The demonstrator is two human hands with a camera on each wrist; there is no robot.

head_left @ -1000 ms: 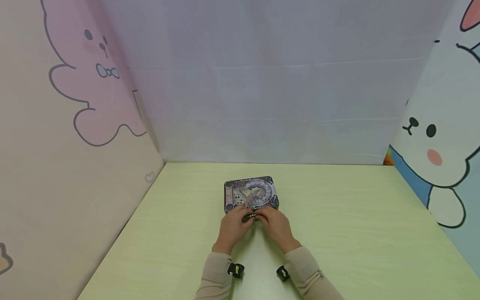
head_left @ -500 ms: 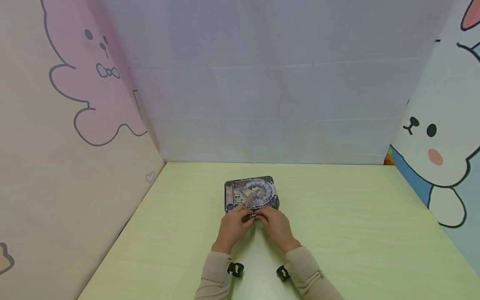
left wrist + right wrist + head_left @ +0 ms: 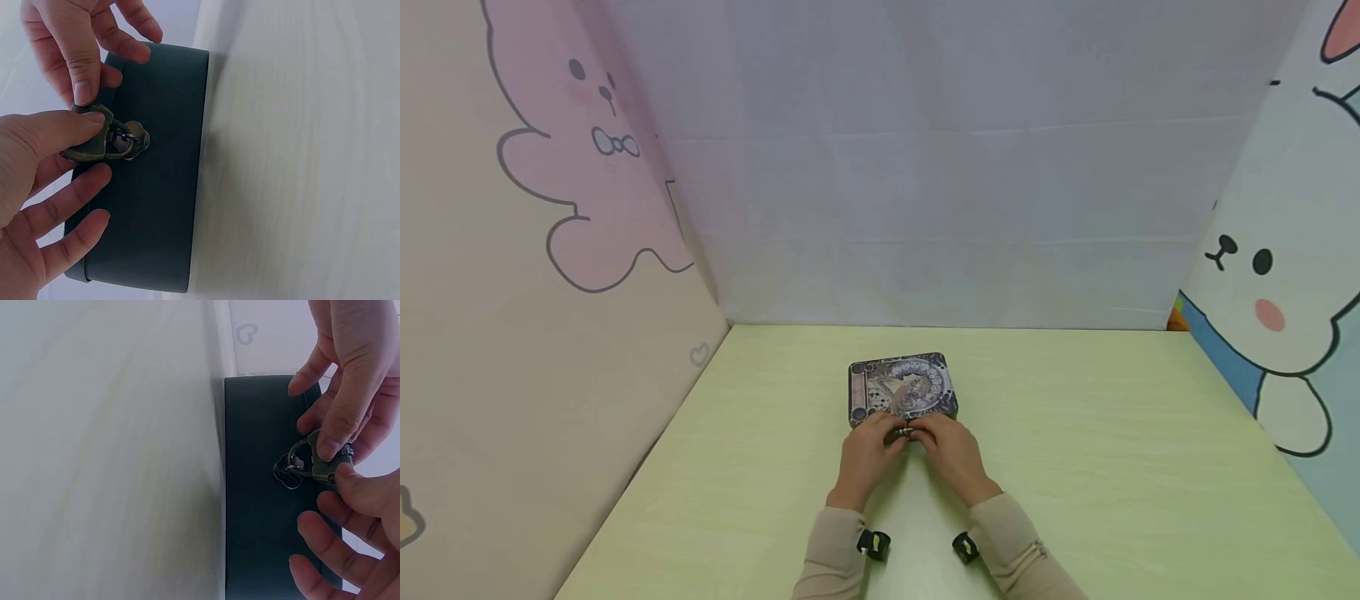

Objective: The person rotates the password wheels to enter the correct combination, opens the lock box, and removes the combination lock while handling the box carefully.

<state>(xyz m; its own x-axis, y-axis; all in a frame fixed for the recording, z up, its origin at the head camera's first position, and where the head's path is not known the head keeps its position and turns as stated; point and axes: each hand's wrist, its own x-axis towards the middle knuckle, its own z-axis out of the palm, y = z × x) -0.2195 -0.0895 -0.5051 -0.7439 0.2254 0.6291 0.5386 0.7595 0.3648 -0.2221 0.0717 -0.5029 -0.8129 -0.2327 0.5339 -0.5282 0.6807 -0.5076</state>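
A bronze-coloured combination padlock hangs by its shackle in the metal clasp on the front of a dark tin box with a picture on its lid. My left hand pinches the padlock's body, its thumb flat on the face. From the other side my right hand pinches the body's edge with thumb and fingers, near the small dials seen in the right wrist view. The remaining fingers of both hands spread loosely beside the box front. Whether the shackle is locked cannot be made out.
The box stands on a pale yellow-green table. A white curtain-like backdrop closes the far side. Side walls with cartoon animals flank the table. Black wrist bands sit at both sleeves.
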